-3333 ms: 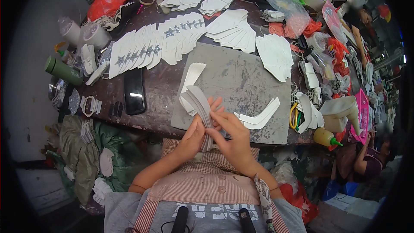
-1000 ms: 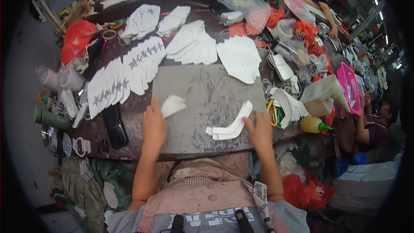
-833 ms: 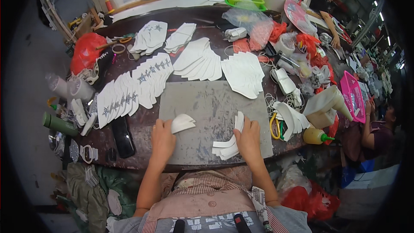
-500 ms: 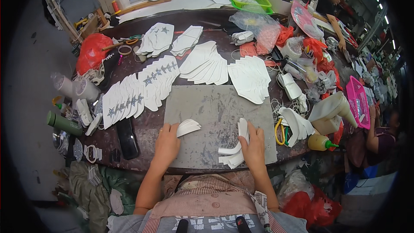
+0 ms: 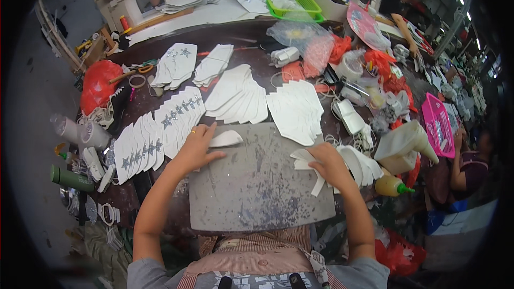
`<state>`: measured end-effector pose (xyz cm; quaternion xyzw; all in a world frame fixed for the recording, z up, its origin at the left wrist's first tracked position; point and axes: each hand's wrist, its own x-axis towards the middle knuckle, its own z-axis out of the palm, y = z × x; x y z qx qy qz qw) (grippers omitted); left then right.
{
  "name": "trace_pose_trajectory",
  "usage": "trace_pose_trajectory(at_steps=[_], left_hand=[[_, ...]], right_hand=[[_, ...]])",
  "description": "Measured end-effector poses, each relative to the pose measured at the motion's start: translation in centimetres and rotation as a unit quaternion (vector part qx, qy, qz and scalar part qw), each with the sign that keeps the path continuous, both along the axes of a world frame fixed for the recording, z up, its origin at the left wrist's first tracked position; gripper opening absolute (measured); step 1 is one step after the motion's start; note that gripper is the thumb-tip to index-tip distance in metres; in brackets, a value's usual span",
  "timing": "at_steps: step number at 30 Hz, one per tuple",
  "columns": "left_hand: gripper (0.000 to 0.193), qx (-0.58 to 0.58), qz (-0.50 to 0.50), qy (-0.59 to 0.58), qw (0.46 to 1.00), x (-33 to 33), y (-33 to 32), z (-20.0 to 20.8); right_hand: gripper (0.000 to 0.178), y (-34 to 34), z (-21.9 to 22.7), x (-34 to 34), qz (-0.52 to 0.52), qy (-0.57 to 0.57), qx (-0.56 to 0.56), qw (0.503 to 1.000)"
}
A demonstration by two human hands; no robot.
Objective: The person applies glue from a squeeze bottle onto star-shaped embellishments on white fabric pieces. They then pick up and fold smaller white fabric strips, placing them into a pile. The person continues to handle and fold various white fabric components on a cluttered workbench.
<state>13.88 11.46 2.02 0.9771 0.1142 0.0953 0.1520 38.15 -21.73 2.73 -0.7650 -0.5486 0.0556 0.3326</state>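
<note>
Head view: at left on a dark surface [image 5: 214,35], star-marked white panels [image 5: 140,147] overlap in rows beside the person's left hand [image 5: 197,145], its fingers spread and thumb held apart, gripping nothing that can be seen. Just right of the fingertips, a small white stack [image 5: 227,138] rests at the upper left of a grey board [image 5: 257,187]; a light, flat touch would likely serve it best, keeping the layers squared. At the board's upper right, white strips [image 5: 303,159] lie fanned unevenly at the right hand [image 5: 333,161], whose thumb bends over them; whether the fingers grasp them cannot be told. Loose edges like these seem better evened by gentle nudges than by a hard pinch, which could crease them. Farther right, curved white pieces [image 5: 365,167] crowd that wrist, a reason for small, careful movements.
</note>
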Motion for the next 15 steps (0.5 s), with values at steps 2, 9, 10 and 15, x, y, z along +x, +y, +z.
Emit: trace_pose_trajectory(at_steps=[2, 9, 10, 15], left_hand=[[0.060, -0.034, -0.007, -0.032, 0.999, 1.4, 0.6, 1.5], [0.068, 0.108, -0.166, -0.044, 0.979, 18.2, 10.7, -1.4], [0.072, 0.168, -0.160, -0.029, 0.972, 20.3, 11.2, -1.6], [0.101, -0.005, -0.021, 0.256, 0.966, 28.3, 12.9, 0.9]], right_hand=[[0.034, 0.3, 1.2, -1.9, -0.053, -0.132, 0.028, 0.989], [0.024, 1.6, -1.7, -9.2, -0.185, -0.080, 0.123, 0.972], [0.023, 1.9, -2.4, -9.5, -0.184, -0.089, 0.142, 0.969], [0.021, 2.5, -3.7, -9.4, -0.191, -0.072, 0.174, 0.963]])
